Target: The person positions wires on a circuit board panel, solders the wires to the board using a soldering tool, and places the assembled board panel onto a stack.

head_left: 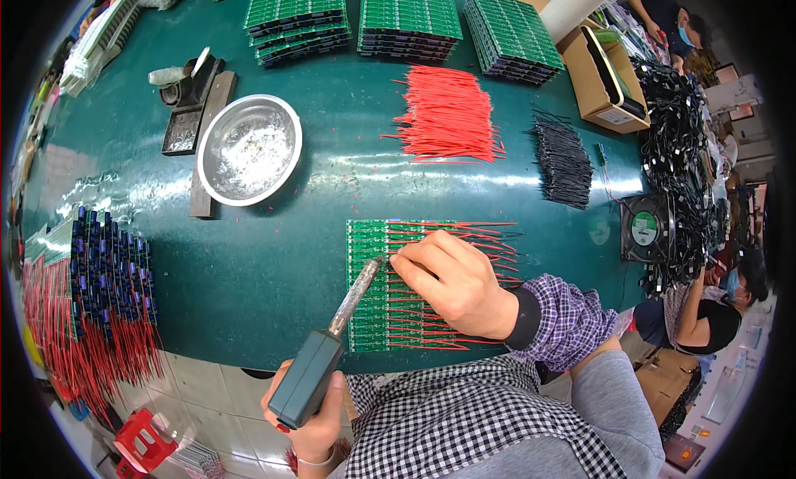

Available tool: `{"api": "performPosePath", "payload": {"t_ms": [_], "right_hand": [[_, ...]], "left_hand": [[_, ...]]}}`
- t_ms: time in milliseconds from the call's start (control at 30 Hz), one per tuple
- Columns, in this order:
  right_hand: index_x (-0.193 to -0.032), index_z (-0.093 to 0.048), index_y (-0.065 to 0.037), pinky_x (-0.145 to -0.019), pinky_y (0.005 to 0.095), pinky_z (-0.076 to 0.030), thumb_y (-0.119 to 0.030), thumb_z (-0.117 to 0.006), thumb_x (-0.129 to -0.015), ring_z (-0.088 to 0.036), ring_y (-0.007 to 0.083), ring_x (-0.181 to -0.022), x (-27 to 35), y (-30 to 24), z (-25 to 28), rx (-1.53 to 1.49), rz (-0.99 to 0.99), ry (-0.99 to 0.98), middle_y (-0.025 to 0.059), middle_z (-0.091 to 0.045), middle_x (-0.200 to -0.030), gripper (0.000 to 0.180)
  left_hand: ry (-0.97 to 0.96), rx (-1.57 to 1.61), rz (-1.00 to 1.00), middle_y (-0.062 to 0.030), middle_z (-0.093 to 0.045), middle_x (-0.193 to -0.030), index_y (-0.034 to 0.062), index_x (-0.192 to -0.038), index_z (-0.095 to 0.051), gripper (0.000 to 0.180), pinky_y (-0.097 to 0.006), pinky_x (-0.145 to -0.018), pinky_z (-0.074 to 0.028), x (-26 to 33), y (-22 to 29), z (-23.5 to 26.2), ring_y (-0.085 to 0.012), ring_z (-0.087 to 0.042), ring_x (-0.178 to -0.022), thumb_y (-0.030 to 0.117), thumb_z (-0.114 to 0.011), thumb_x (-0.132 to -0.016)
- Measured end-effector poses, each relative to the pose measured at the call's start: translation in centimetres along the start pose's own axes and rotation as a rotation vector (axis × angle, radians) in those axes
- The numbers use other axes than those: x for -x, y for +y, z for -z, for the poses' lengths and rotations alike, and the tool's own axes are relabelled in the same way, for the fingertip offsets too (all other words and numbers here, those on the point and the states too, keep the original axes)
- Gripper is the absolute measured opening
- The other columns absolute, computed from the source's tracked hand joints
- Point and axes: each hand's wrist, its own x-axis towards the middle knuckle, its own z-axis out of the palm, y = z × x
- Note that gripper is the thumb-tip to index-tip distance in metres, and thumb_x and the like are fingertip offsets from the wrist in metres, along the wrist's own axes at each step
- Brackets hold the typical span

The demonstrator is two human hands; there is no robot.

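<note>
My left hand (319, 433) is closed around the dark handle of a soldering gun (307, 379). Its metal barrel slants up to the right, and its tip meets a green circuit board panel (361, 313). Beside that tip, my right hand (456, 288) is closed in a pinch on a thin red wire at the panel; the fingers partly hide the wire. Rows of red wires (410, 322) lie across the panel and stick out past its right side, some under my right hand. A few dark wires show among them.
Behind the panel lie a red wire pile (448, 110) and a black wire pile (564, 168). A metal bowl (211, 181) stands left of them. Board stacks (410, 15) line the back. Wired boards (112, 272) sit at left, a small fan (645, 228) at right. Other people are at right.
</note>
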Motion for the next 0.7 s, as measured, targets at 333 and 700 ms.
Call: {"api": "performPosePath", "payload": {"t_ms": [333, 700], "right_hand": [[-0.096, -0.066, 0.006, -0.069, 0.0326, -0.054, -0.004, -0.069, -0.07, -0.06, 0.023, -0.08, 0.0, -0.13, 0.0, 0.022, 0.004, 0.0, 0.01, -0.062, -0.088, 0.028], [-0.096, -0.066, 0.006, -0.068, 0.0325, -0.053, -0.004, -0.069, -0.07, -0.06, 0.0223, -0.08, -0.07, -0.19, 0.16, 0.034, 0.003, -0.019, 0.0094, -0.062, -0.088, 0.028]], "left_hand": [[-0.067, -0.08, -0.035, -0.0142, -0.067, -0.081, -0.0065, -0.089, -0.069, 0.022, -0.032, -0.059, -0.05, -0.2, 0.18, 0.2, -0.0232, -0.064, -0.065, -0.002, -0.077, -0.069], [0.035, 0.011, 0.042, -0.0144, -0.068, -0.085, -0.0067, -0.092, -0.07, 0.024, -0.032, -0.063, -0.05, 0.76, -0.23, 0.42, -0.0224, -0.065, -0.07, 0.003, -0.08, -0.072]]}}
